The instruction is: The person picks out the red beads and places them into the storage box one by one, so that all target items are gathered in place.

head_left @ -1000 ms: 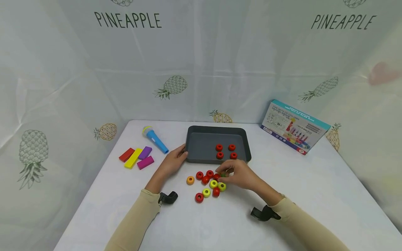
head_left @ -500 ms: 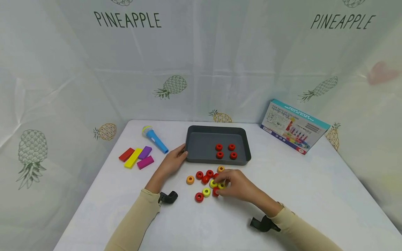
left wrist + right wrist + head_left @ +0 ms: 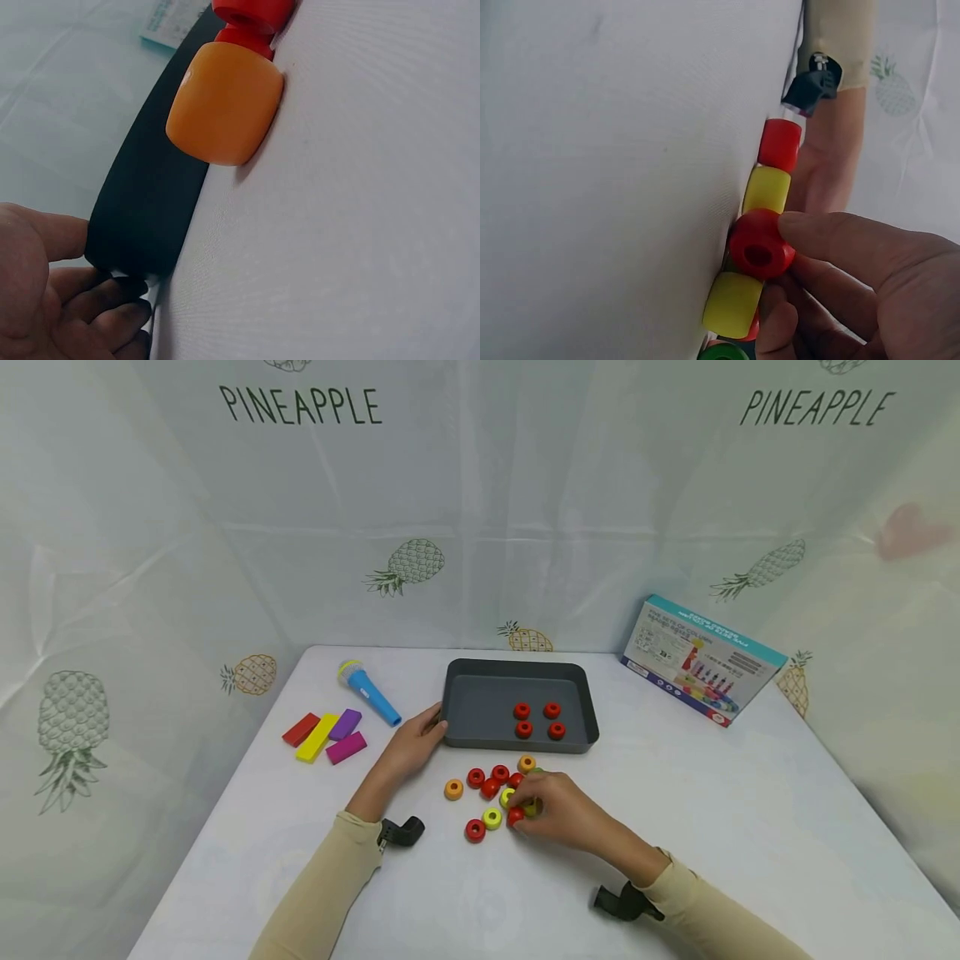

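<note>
Your right hand (image 3: 558, 810) is pinching a red bead (image 3: 759, 253) between your thumb and fingertips (image 3: 832, 236), low on the white table (image 3: 750, 827). That bead is sitting at the 5 o'clock edge of the little pile of beads, just below the grey tray (image 3: 480, 697). A yellow bead (image 3: 766, 190) is lying right beside it at 12 o'clock in your right wrist view, and another red bead (image 3: 780, 144) is sitting past that one. A second yellow bead (image 3: 730, 304) is touching the red bead you are holding, at 6 o'clock.

Your left hand (image 3: 411, 745) is resting on the tray's 8 o'clock corner, with your fingers curling around its edge (the thumb is on the rim). An orange bead (image 3: 223, 103) is sitting near that hand on the table.

Four red beads (image 3: 537, 720) are lying in the tray, in a small square toward 4 o'clock.

Off at 9 o'clock, some coloured blocks (image 3: 324, 736) and a blue toy microphone (image 3: 367, 692) are lying on the table. A picture box (image 3: 701, 658) is leaning at 2 o'clock
</note>
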Available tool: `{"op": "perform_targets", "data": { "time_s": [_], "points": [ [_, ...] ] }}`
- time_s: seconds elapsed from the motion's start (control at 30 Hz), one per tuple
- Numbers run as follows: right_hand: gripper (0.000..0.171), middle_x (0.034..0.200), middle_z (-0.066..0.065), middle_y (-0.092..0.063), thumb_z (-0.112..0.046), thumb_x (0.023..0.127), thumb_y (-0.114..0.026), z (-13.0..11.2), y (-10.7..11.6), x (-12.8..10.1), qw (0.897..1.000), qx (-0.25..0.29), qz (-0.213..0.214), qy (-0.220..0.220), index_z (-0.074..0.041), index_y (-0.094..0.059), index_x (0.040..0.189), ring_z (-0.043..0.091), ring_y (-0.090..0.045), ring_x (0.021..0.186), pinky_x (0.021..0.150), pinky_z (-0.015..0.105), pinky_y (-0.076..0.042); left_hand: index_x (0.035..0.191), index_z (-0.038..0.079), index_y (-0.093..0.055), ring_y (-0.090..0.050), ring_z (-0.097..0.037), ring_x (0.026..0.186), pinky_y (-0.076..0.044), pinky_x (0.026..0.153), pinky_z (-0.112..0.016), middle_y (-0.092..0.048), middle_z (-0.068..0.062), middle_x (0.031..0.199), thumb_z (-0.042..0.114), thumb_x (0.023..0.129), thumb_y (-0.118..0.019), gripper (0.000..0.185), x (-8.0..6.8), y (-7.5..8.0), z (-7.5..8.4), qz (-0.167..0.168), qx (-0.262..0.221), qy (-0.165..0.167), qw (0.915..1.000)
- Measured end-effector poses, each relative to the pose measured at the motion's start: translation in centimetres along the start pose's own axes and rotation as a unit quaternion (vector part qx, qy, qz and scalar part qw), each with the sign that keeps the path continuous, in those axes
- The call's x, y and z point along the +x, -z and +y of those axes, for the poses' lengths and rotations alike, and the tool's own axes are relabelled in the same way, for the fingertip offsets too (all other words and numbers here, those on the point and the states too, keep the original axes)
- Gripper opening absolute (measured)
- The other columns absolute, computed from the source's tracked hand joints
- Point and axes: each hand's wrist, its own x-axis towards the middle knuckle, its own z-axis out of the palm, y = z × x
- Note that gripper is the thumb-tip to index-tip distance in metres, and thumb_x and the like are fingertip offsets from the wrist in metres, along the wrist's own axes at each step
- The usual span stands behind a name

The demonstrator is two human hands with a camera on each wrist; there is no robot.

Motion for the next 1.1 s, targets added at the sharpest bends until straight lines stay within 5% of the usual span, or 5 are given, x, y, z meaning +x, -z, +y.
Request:
{"op": "perform_targets", "data": {
  "time_s": [0.43,1.1],
  "points": [
    [0.023,0.095,-0.008,-0.071,-0.011,0.08,-0.085,0.0,-0.7,0.0,0.998,-0.056,0.003,0.009,-0.014,-0.079,0.102,0.007,-0.059,0.087,0.081,0.025,-0.057,0.159,0.023,-0.035,-0.032,-0.029,0.153,-0.029,0.124,-0.051,-0.041,-0.007,0.161,0.038,0.107,-0.049,0.057,0.0,0.0,0.0,0.001,-0.003,-0.004,1.0],
    [0.024,0.098,-0.008,-0.076,-0.01,0.08,-0.085,-0.2,1.1,0.1,1.0,-0.021,0.002,0.019,-0.013,-0.08,0.103,0.012,-0.065,0.091,0.078,0.027,-0.06,0.159,0.026,-0.035,-0.031,-0.028,0.153,-0.029,0.124,-0.052,-0.041,-0.005,0.162,0.04,0.106,-0.049,0.056,0.1,-0.1,-0.3,0.003,0.001,0.005,1.0]
  ]
}}
